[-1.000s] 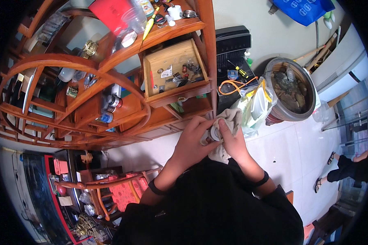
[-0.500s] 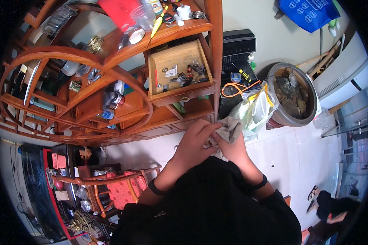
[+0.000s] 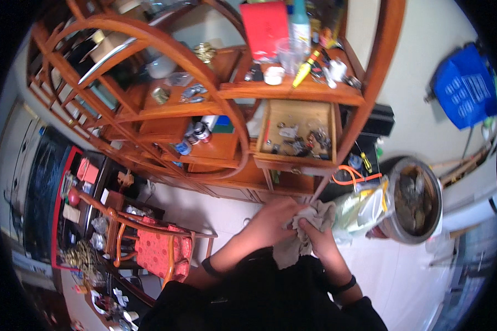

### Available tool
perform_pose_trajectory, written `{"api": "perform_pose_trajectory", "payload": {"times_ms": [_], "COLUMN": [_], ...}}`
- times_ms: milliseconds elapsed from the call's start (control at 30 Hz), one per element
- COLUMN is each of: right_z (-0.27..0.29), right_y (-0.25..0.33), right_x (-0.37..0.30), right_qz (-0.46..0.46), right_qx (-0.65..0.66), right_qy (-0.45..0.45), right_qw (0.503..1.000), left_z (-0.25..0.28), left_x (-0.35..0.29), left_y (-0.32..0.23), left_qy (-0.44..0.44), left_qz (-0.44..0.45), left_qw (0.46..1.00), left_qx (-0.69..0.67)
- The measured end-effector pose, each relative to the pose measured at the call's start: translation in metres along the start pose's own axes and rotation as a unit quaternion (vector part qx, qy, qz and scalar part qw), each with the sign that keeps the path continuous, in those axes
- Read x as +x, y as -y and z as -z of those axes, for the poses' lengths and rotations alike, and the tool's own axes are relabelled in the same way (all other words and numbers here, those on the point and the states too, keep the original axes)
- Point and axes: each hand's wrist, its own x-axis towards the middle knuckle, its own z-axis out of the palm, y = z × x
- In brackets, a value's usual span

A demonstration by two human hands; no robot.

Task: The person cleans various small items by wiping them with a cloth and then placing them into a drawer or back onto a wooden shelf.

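A crumpled grey-beige cloth [image 3: 290, 252] is bunched between my hands, low in front of my body, with one end hanging down. My right hand [image 3: 319, 238] grips it with the thumb pressed on top. My left hand [image 3: 271, 222] is closed against the cloth's left side, slightly blurred, its fingertips partly hidden. Just beyond my hands stands a wooden cabinet with an open drawer [image 3: 263, 132] that holds small loose items. A plastic bag [image 3: 352, 212] with pale and yellow things in it is close to the right of the cloth.
A large round pot [image 3: 398, 229] with dark contents stands right of the bag. On the shelf above the drawer are a red box [image 3: 264, 30], a clear cup and a yellow pointed tool [image 3: 306, 69]. A red-cushioned chair [image 3: 157, 251] is at left; a blue bag [image 3: 467, 85] hangs on the wall.
My view has turned, so the cabinet appears farther right and lower. The cloth has been shifted in my hands and more of it hangs down. The person at lower right is out of view.
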Motion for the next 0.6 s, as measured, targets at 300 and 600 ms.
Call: {"api": "perform_pose_trajectory", "payload": {"times_ms": [300, 600], "right_z": [0.010, 0.038], "right_y": [-0.021, -0.013], "right_x": [0.042, 0.040], "right_qz": [-0.043, -0.099], "right_qx": [0.101, 0.148], "right_qy": [-0.026, -0.042], "right_qw": [0.994, 0.983], "left_z": [0.051, 0.191], "left_x": [-0.004, 0.005], "left_y": [0.024, 0.113], "left_qy": [-0.122, -0.381], "left_qz": [0.083, 0.223], "left_qw": [0.985, 0.835], "left_qx": [-0.084, -0.328]}}
